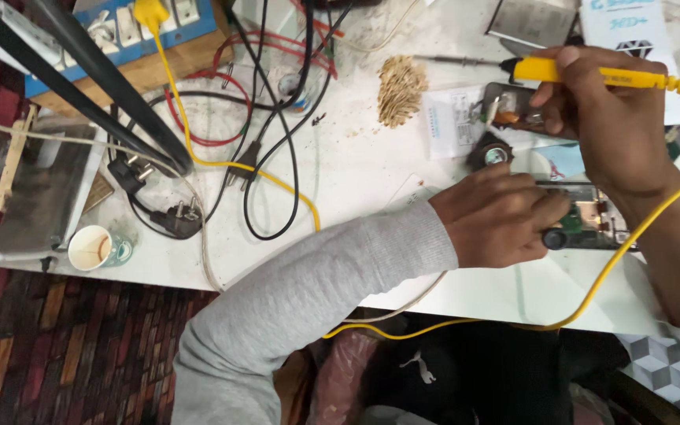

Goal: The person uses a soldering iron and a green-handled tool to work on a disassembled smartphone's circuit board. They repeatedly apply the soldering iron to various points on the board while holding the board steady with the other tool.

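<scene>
Left hand pinches the opened phone; right hand's grip clamps the yellow soldering iron; paper cup looks empty.

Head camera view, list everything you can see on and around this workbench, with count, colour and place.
soldering iron: one, yellow handle, held at top right
yellow cord: one, coiled then running across the bench's front edge
opened phone: one, green board showing, under the hands
brass wool: one clump, tan, top centre
black cables: several, with plugs, centre left
red wires: a few, looped near the switch board
switch board: one, blue with white switches, top left
paper cup: one, white, left front edge
table: one, white, stained
left hand: one, grey sleeve, pressing on the phone
right hand: one, gripping the soldering iron
</scene>
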